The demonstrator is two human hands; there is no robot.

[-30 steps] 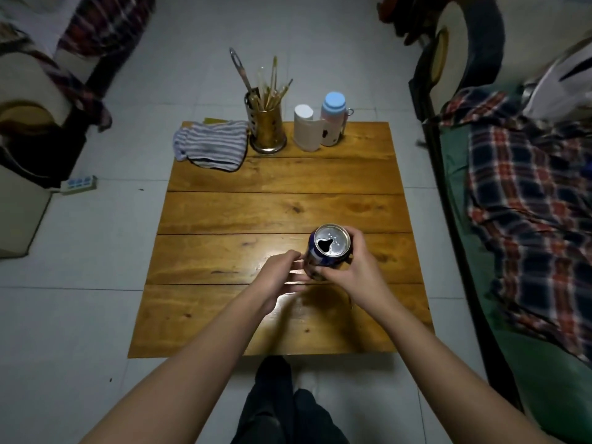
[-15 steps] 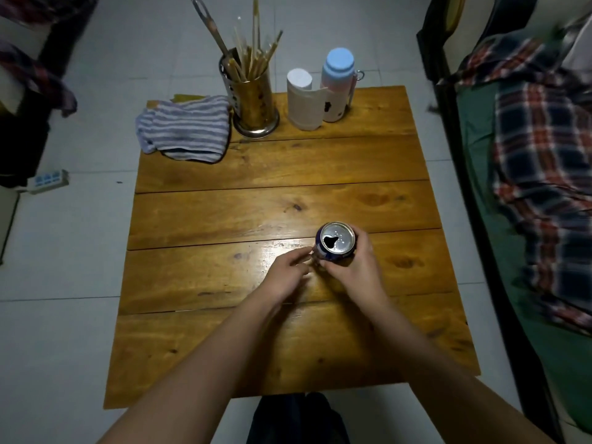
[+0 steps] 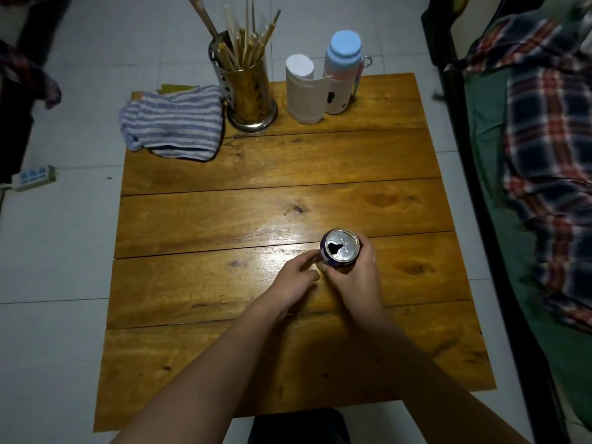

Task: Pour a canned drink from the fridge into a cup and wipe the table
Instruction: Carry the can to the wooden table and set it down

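- Head view: plank tabletop [image 3: 288, 168] on pale floor tiles [image 3: 64, 245].
- Striped cloth [image 3: 173, 123] lay at far left corner.
- Right hand [image 3: 355, 277] gripped opened can [image 3: 340, 248]; left hand [image 3: 293, 283], fingers curled, touched it.

Pretty dim room, pale grey tiled floor [image 3: 64, 257] with thin grout lines running all around. In the middle sits a low tabletop [image 3: 288, 161] made of wide honey-coloured wooden planks, varnished enough that a patch of overhead light glares off the middle boards. On the right there's a bed with a dark frame [image 3: 474, 193], a green sheet [image 3: 487, 129] and a red, blue and white plaid blanket [image 3: 551, 161] bunched on top. Over on the left, a white power strip [image 3: 33, 177] lies on the tiles, next to some dark furniture with more plaid cloth [image 3: 28, 81] hanging off it.
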